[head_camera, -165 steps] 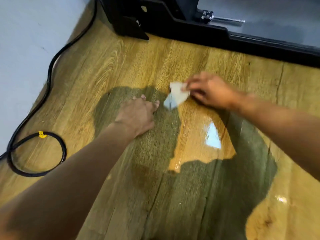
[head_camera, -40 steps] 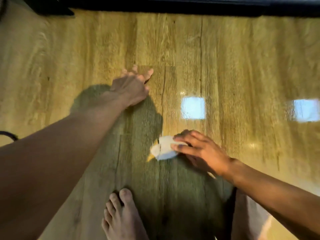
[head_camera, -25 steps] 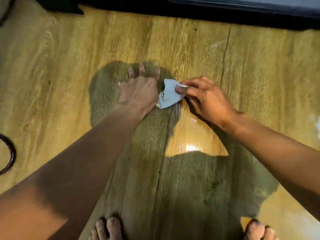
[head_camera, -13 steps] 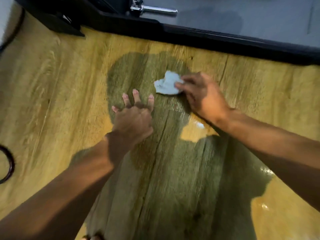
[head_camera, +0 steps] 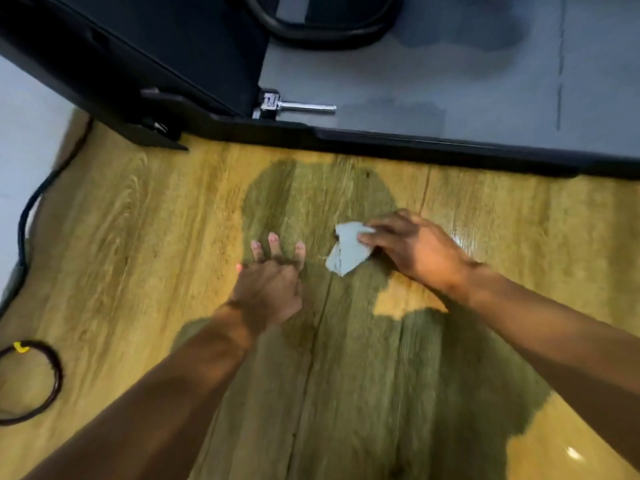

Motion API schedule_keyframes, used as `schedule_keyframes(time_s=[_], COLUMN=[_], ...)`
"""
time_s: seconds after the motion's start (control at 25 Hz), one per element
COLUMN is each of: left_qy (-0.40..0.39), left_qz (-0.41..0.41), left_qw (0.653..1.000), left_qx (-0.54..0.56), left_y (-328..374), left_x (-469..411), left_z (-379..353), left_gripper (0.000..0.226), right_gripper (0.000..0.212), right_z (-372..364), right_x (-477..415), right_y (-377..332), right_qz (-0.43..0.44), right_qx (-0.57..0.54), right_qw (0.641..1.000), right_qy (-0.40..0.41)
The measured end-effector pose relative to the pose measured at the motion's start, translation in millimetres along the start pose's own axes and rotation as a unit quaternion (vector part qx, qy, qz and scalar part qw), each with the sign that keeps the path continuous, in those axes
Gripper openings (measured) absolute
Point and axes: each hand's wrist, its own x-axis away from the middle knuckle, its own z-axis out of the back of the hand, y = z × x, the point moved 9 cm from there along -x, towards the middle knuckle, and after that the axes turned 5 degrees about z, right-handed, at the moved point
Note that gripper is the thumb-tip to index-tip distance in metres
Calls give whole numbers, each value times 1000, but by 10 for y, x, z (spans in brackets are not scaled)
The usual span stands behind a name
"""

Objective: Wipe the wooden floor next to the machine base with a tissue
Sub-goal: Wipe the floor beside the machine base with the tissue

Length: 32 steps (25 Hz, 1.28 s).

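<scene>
While only the head view is on offer, it shows the whole job. A crumpled tissue (head_camera: 348, 251) lies on the wooden floor (head_camera: 138, 237), a little short of the black machine base (head_camera: 415, 142), which runs across at 12 o'clock from it. The right hand (head_camera: 415, 251) sits at 3 o'clock of the tissue, its fingers curled over the paper's near edge, pinching it and pressing it to the boards. The tissue's long axis runs roughly from 1 o'clock to 7 o'clock, with most of the sheet spread out at 9 o'clock of the fingertips. The left hand (head_camera: 270, 289) lies flat on the floor with its fingers straight and spread, holding nothing and apparently bracing the body. From it the tissue is at 2 o'clock, just beside but apart.

So the right hand is the working one. The strip of floor between tissue and base at 12 o'clock looks like the ground to cover next. A black cable (head_camera: 31, 209) trails along the floor's edge at 9 o'clock, well apart from both hands.
</scene>
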Motion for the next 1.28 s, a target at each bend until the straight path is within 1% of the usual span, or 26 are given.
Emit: schedule_keyframes(time_s=[0.04,0.12,0.16,0.2,0.24,0.28,0.32,0.36,0.4,0.48,0.52,0.56,0.6,0.68,0.72,0.76,0.84,0.88,0.92,0.96,1.04,1.08,1.12,1.16,1.24,1.28], left_qy=[9,0,-4,-6,-5,-5,-3,-6,-14,-27,-25,-22,-24,-25,-21,-23,-52,-59,-57,-39,2,9,9,12,48,59], left_qz=[0,6,7,8,7,8,12,14,10,6,11,18,21,24,25,28,34,38,35,21,-15,-22,-17,-9,3,11], left_qw=[1000,1000,1000,1000,1000,999,999,999,999,997,997,996,995,995,995,994,990,989,990,991,993,993,994,995,996,995], left_qx=[4,17,18,22,28,31,32,35,45,72,79,85,90,92,92,98,125,130,128,123,117,117,112,94,74,86], left_y=[-19,-29,-29,-30,-18,-19,-37,-43,-27,-20,-47,-71,-78,-47,-31,-24,-37,-48,-14,51,249,351,420,457,485,490], left_x=[-13,-18,-24,-23,-8,10,21,25,28,35,31,26,39,84,93,98,107,121,165,222,359,414,435,443,447,438], left_z=[5,13,15,21,28,40,47,48,47,71,101,126,138,116,119,119,103,102,99,101,77,38,-2,-9,120,183], left_gripper=[68,66,65,65,65,65,64,64,63,62,61,60,60,59,59,60,63,64,65,61,50,49,51,53,50,48], right_gripper=[33,34,36,42,47,44,37,29,25,27,31,36,40,47,49,47,39,37,36,37,42,45,49,49,43,41], right_z=[122,252,176,39,-165,-293,-299,-232,-83,96,79,1,-185,-388,-394,-363,-170,-144,-181,-321,-569,-594,-618,-567,-357,-351], right_x=[-116,-122,-24,136,326,515,622,610,502,371,442,556,740,1145,1165,1064,790,803,927,1141,1655,1781,1752,1573,1351,1393], right_y=[187,417,323,90,-311,-616,-740,-676,-528,-246,-248,-408,-676,-1333,-1369,-1253,-874,-813,-888,-1099,-1789,-1912,-1870,-1660,-1235,-1187], right_qz=[-53,-180,-197,-168,-102,-38,13,28,5,-127,-169,-164,-129,39,65,43,-97,-137,-139,-108,43,93,103,63,-70,-106], right_qx=[9,11,15,20,-1,-15,-32,-50,-37,17,34,34,16,16,23,9,5,5,5,1,-7,-9,-19,-11,-13,-11], right_qw=[998,979,976,983,995,998,997,997,999,991,983,983,991,999,997,999,995,990,990,994,999,996,994,998,997,993], right_qy=[14,93,97,74,13,-37,-63,-56,-11,38,67,72,39,1,-19,-30,11,24,38,33,12,0,-27,-28,35,41])
